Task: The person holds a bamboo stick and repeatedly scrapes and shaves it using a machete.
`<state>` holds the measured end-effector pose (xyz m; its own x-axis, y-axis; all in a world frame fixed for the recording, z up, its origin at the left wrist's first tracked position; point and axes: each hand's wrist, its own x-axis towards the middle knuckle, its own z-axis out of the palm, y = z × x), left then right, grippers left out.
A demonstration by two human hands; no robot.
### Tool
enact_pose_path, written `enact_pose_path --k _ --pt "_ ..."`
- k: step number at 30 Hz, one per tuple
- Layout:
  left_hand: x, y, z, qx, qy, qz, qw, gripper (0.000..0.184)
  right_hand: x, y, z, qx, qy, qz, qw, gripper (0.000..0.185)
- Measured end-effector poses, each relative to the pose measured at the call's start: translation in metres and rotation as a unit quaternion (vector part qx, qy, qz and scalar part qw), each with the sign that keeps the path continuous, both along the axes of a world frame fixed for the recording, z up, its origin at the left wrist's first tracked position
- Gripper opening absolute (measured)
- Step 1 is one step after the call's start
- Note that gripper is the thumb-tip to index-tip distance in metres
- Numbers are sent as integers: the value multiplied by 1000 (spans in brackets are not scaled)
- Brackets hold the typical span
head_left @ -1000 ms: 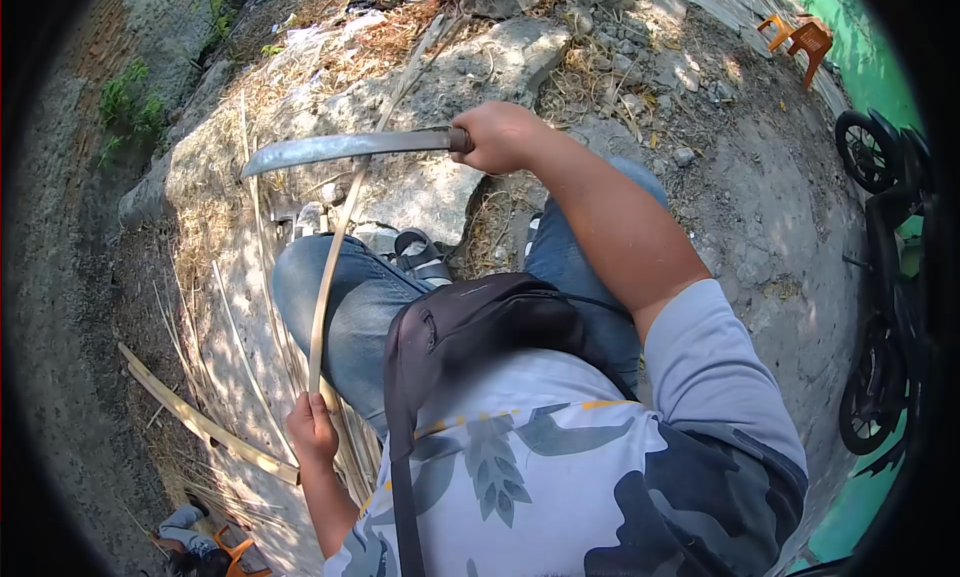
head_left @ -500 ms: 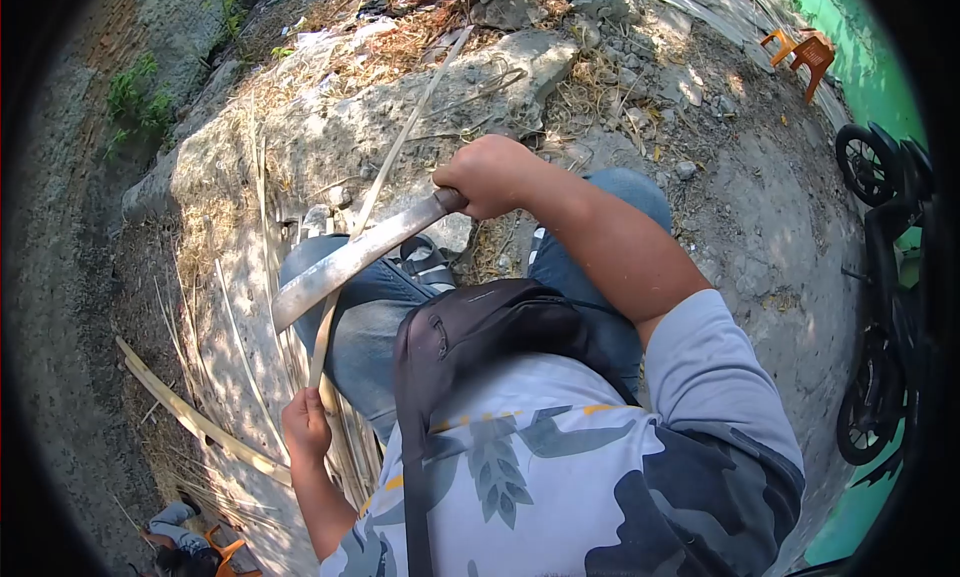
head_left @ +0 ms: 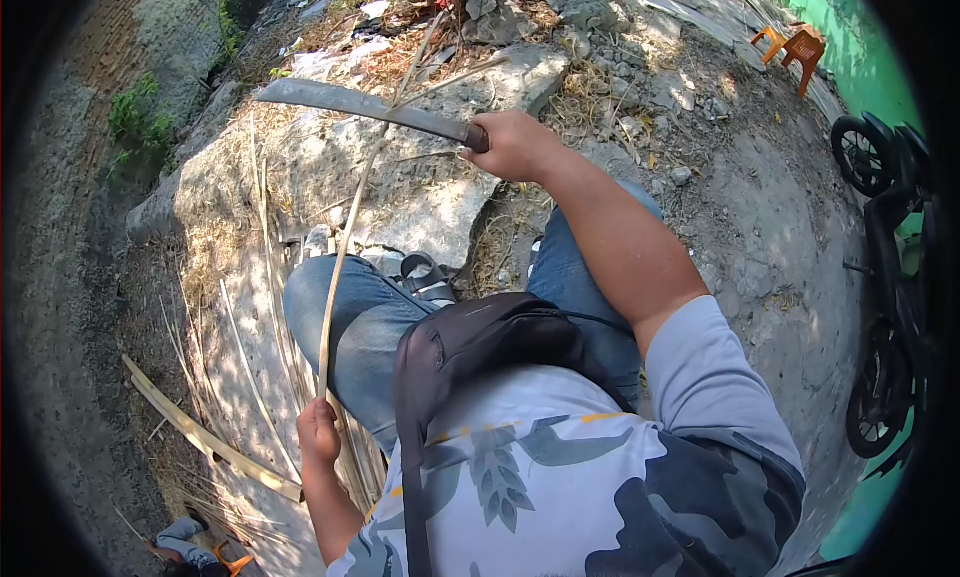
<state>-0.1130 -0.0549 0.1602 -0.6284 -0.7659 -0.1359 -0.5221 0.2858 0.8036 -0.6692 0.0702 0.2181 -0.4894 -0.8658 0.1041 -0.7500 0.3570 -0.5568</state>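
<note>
My right hand [head_left: 512, 145] is closed round the dark handle of a machete [head_left: 340, 99]. Its long blade points left and lies across a thin bamboo strip [head_left: 345, 239]; whether they touch I cannot tell. Down at the lower left, my left hand [head_left: 319, 432] grips the near end of that strip. From there the strip runs up past my left knee, and its far part reaches over the rock slab. A thin shaving or side piece [head_left: 455, 80] slants off near the blade.
More split strips [head_left: 262, 202] and a wider curved bamboo piece [head_left: 205, 439] lie on the left. Ahead is a rough rock slab [head_left: 440, 212]. A motorcycle [head_left: 885, 277] and orange plastic chairs [head_left: 800, 52] stand at the right. Another person [head_left: 182, 545] shows at bottom left.
My right hand has pushed the machete forward along the strip, from above my left knee to over the rock. My left hand has shifted slightly down and right, still holding the strip.
</note>
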Motion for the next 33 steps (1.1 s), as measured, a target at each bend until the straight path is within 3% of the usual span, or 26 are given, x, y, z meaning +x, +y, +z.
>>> enact_pose_path --k 5,9,11,13,16,17,21,22,25,26,29,33 --pt "-6 6 4 3 -5 16 1000 55 36 -9 17 133 114 135 975 21" --pt "-6 6 16 -51 -47 -14 997 59 43 -11 7 61 174 213 960 15" --pt "3 3 8 -37 -67 1 997 60 28 -9 15 116 154 148 970 23" --pt "3 9 3 -47 -47 21 998 58 -3 -7 5 52 48 -17 997 17" --pt "-6 9 11 -64 -46 23 997 57 -17 -4 15 120 45 -95 987 24" --pt "-9 13 15 -68 -48 27 996 56 -19 -1 11 106 46 -86 990 24" --pt "-7 8 27 -264 -120 4 957 28 -13 3 13 47 69 -66 994 22" --pt "-29 20 54 -172 -94 30 980 29 -7 5 16 40 75 -62 994 23" --pt "-40 20 37 -86 4 70 994 29 3 1 14 45 72 -12 996 22" --pt "-46 21 36 -141 13 69 987 24 7 0 16 54 84 -8 995 22" --pt "-59 26 49 -127 -32 92 987 18 19 4 35 90 124 4 988 23" --pt "-57 12 38 -167 -51 75 982 42 18 4 13 -1 144 79 986 21"
